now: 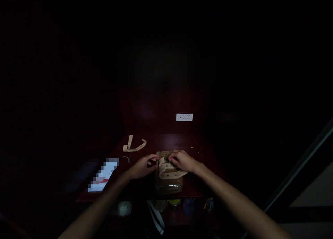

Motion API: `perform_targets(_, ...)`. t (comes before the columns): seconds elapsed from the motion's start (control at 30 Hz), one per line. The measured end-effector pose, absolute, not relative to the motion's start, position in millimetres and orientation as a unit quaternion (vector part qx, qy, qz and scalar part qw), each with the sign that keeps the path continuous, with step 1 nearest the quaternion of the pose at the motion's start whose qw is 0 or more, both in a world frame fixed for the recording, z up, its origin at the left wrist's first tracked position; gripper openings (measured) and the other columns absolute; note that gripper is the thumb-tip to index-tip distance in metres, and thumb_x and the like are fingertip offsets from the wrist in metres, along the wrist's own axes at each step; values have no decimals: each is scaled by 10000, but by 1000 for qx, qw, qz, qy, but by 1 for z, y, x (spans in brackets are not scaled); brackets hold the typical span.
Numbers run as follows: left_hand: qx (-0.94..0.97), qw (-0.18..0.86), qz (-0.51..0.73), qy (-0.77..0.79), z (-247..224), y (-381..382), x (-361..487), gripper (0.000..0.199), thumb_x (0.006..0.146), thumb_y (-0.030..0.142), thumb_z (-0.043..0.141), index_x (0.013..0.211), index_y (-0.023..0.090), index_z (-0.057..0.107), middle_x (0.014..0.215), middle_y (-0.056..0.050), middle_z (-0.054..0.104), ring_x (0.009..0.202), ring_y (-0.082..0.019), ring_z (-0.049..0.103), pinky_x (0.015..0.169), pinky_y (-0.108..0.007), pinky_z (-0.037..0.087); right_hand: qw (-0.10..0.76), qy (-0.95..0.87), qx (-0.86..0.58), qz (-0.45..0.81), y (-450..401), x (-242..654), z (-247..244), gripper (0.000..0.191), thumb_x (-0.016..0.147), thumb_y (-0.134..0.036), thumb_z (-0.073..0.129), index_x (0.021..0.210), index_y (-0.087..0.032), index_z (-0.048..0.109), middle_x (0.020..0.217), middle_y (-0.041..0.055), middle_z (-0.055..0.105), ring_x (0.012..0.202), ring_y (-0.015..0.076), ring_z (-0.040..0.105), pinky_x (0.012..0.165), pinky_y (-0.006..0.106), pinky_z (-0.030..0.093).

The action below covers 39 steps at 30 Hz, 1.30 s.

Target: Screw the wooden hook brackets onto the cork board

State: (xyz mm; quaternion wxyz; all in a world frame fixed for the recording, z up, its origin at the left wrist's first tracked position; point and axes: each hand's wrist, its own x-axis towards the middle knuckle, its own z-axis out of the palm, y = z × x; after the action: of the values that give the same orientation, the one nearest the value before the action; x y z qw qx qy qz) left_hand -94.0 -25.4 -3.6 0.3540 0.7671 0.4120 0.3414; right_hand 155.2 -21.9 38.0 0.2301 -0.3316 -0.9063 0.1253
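A pale wooden hook-shaped bracket [164,173] with small dark holes lies on a brown package wrapped in shiny clear film [169,188]. My right hand [181,160] is over the bracket's right side, fingertips pinched on a small thin piece that looks like a screw; it is mostly hidden. At the package's left edge is my left hand [144,166], thumb and fingers apart, tips close to or touching the bracket's end. A second wooden bracket [134,149] rests farther back on the left. Several small thin screws [128,158] lie in front of it.
A lit phone screen [104,176], pixelated, lies at the table's left. On the back wall is a white power socket [184,117]. Two tiny white bits sit right of the package. Beneath the dark red tabletop, a shelf holds a pale strap [156,218] and jars. The surroundings are very dark.
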Motion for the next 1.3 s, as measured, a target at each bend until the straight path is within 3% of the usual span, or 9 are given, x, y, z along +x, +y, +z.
perform_targets(0.2, 796, 307, 322, 410, -10, -21, -90, 414, 743, 354, 655, 1133, 219, 619, 1053, -62, 652, 934, -189, 595, 807, -283, 452, 236, -911, -314, 123, -22, 150, 29, 189, 876, -158, 481, 874, -170, 670, 836, 48, 663, 764, 142, 584, 719, 240, 423)
perform_targets(0.6, 785, 330, 326, 410, -14, -18, -85, 430, 701, 337, 677, 1111, 216, 626, 974, -48, 662, 856, -174, 598, 758, -258, 443, 217, -927, -295, 84, -20, 144, 21, 193, 866, -168, 498, 904, -176, 687, 920, 67, 683, 894, 170, 600, 841, 277, 421)
perform_targets(0.77, 794, 332, 313, 401, -16, -15, -83, 436, 685, 326, 681, 1100, 202, 631, 913, -40, 639, 794, -154, 572, 685, -232, 433, 208, -923, -308, 97, -22, 143, 23, 188, 846, -155, 508, 910, -181, 683, 904, 64, 689, 864, 171, 603, 796, 267, 424)
perform_targets(1.03, 824, 313, 274, 385, -8, -14, -79, 366, 691, 255, 647, 1053, 207, 640, 865, -10, 606, 754, -132, 533, 653, -213, 409, 230, -905, -338, 117, -26, 141, 26, 129, 798, -104, 510, 797, -171, 620, 728, 14, 629, 622, 107, 522, 586, 210, 356)
perform_targets(1.3, 823, 309, 282, 383, -11, -10, -80, 432, 651, 263, 676, 1076, 200, 632, 872, -16, 603, 758, -136, 534, 660, -217, 419, 214, -903, -363, 90, -27, 145, 24, 91, 809, -166, 542, 804, -184, 631, 748, 23, 638, 634, 120, 532, 577, 223, 342)
